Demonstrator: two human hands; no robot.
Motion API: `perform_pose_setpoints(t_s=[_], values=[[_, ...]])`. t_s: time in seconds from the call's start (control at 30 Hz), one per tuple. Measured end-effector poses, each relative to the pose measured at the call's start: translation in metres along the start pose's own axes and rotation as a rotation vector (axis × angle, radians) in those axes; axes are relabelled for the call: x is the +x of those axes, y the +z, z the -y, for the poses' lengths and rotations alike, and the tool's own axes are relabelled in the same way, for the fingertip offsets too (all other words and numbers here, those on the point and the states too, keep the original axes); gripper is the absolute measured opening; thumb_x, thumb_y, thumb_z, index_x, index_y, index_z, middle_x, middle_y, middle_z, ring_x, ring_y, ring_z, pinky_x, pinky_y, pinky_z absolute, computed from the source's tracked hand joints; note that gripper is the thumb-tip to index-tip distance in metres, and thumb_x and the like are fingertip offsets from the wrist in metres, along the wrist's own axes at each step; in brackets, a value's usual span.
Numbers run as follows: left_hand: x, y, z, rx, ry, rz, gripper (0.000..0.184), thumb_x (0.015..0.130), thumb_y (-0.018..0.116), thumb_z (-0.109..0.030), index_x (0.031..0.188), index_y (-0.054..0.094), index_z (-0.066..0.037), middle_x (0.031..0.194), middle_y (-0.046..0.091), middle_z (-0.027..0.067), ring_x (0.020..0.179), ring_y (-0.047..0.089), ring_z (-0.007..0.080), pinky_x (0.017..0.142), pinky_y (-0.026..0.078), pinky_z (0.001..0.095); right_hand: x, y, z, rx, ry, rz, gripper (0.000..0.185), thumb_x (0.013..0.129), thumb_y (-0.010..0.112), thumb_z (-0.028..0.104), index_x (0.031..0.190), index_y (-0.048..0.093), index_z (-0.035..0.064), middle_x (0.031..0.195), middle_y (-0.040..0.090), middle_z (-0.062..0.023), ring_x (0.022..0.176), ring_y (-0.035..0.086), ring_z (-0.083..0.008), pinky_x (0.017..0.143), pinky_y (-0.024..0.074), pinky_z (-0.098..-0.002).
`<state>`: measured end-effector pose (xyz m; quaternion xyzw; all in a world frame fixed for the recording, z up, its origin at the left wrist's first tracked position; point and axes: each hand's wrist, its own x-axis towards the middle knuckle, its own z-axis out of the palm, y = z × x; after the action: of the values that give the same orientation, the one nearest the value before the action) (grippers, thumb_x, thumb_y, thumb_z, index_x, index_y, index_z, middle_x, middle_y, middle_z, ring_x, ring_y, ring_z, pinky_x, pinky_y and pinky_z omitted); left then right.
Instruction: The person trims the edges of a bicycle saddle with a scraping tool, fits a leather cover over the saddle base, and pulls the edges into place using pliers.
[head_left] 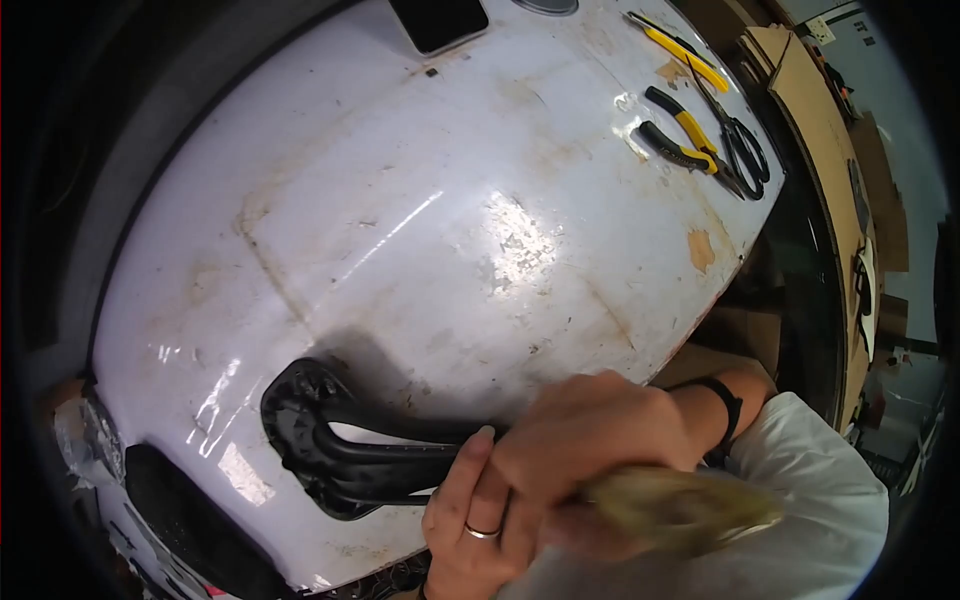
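Observation:
A black molded part with long bars lies on the worn white table, its wide end to the left. My left hand, with a ring on one finger, is closed around the right end of the part. Against it, my right hand is closed, a black band on its wrist. From this fist a blurred, yellowish, see-through thing sticks out to the right; what it is cannot be made out. The hands hide the part's right end.
Yellow-and-black pliers, black scissors and a yellow cutter lie at the upper right. A phone lies at the top edge. A long black object is at the lower left. Cardboard stands right of the table.

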<state>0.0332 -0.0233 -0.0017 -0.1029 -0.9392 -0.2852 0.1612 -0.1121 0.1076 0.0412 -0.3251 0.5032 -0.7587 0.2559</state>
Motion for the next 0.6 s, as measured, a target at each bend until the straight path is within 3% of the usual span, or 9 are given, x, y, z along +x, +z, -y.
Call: perform_pose_setpoints(t_s=[0.1,0.13,0.17,0.23,0.27,0.3,0.37,0.4,0.6], values=[[0.013,-0.003,-0.004,0.164,0.019,-0.029,0.015,0.094,0.072,-0.018,0.092,0.074,-0.003,0.104,0.071,0.0117,0.114,0.065,0.0378,0.089,0.059,0.0410,-0.024,-0.011,-0.003,0.059,-0.194,0.065,0.022,0.093,0.063,0.010,0.075,0.056,0.0007,0.067,0.054,-0.0100,0.053,0.051,-0.0282,0.051,0.0430,-0.0398],[0.010,-0.005,-0.002,0.230,0.023,-0.003,0.018,0.098,0.076,-0.028,0.103,0.080,-0.012,0.114,0.073,0.0065,0.122,0.065,0.0299,0.081,0.060,0.0337,-0.033,-0.019,-0.008,0.113,-0.216,0.111,0.026,0.099,0.062,0.017,0.080,0.055,0.0007,0.067,0.053,-0.0101,0.051,0.047,-0.0249,0.052,0.0408,-0.0407],[0.007,-0.006,0.000,0.226,0.038,-0.005,0.018,0.098,0.076,-0.028,0.103,0.080,-0.012,0.114,0.073,0.0065,0.122,0.065,0.0299,0.081,0.060,0.0337,-0.039,-0.022,-0.011,0.102,-0.225,0.104,0.026,0.099,0.062,0.017,0.080,0.055,0.0007,0.067,0.053,-0.0101,0.051,0.047,-0.0249,0.052,0.0408,-0.0407],[-0.003,-0.002,0.004,0.173,0.051,0.006,0.024,0.089,0.083,-0.031,0.102,0.079,-0.011,0.120,0.069,0.0098,0.120,0.062,0.0392,0.095,0.056,0.0450,-0.050,-0.024,-0.013,0.477,-0.223,-0.115,0.033,0.105,0.058,0.026,0.082,0.051,0.0023,0.066,0.051,-0.0092,0.052,0.044,-0.0225,0.053,0.0381,-0.0414],[-0.009,-0.003,0.004,0.219,0.054,0.052,0.029,0.090,0.081,-0.037,0.107,0.079,-0.015,0.129,0.065,0.0086,0.125,0.057,0.0392,0.104,0.049,0.0527,-0.053,-0.026,-0.010,0.440,-0.228,-0.151,0.038,0.106,0.055,0.032,0.083,0.047,0.0034,0.067,0.051,-0.0083,0.054,0.043,-0.0213,0.053,0.0358,-0.0416],[-0.013,-0.003,0.005,0.209,0.061,0.051,0.029,0.090,0.081,-0.037,0.107,0.079,-0.015,0.129,0.065,0.0086,0.125,0.057,0.0392,0.104,0.049,0.0527,-0.055,-0.027,-0.012,0.429,-0.229,-0.158,0.038,0.106,0.055,0.032,0.083,0.047,0.0034,0.067,0.051,-0.0083,0.054,0.043,-0.0213,0.053,0.0358,-0.0416],[-0.017,-0.001,0.008,0.309,0.048,0.108,0.038,0.091,0.079,-0.042,0.118,0.075,-0.016,0.136,0.062,0.0129,0.134,0.052,0.0433,0.113,0.037,0.0603,-0.057,-0.027,-0.022,0.550,-0.309,-0.082,0.022,0.102,0.060,0.019,0.092,0.056,-0.0004,0.075,0.054,-0.0069,0.064,0.047,-0.0228,0.061,0.0389,-0.0418],[0.005,0.001,0.005,0.277,0.074,-0.016,0.026,0.104,0.067,-0.038,0.111,0.076,-0.015,0.121,0.067,0.0083,0.123,0.061,0.0348,0.089,0.049,0.0436,-0.053,-0.027,-0.021,0.527,-0.308,-0.064,0.024,0.101,0.061,0.019,0.089,0.056,-0.0008,0.075,0.055,-0.0088,0.063,0.048,-0.0248,0.059,0.0399,-0.0426],[0.006,0.006,0.003,0.272,-0.010,-0.033,0.022,0.093,0.080,-0.044,0.104,0.075,-0.024,0.125,0.065,0.0047,0.125,0.058,0.0357,0.089,0.045,0.0439,-0.023,-0.028,-0.021,0.229,-0.205,0.080,0.024,0.100,0.059,0.015,0.081,0.055,0.0002,0.070,0.055,-0.0127,0.058,0.053,-0.0310,0.053,0.0428,-0.0448]])
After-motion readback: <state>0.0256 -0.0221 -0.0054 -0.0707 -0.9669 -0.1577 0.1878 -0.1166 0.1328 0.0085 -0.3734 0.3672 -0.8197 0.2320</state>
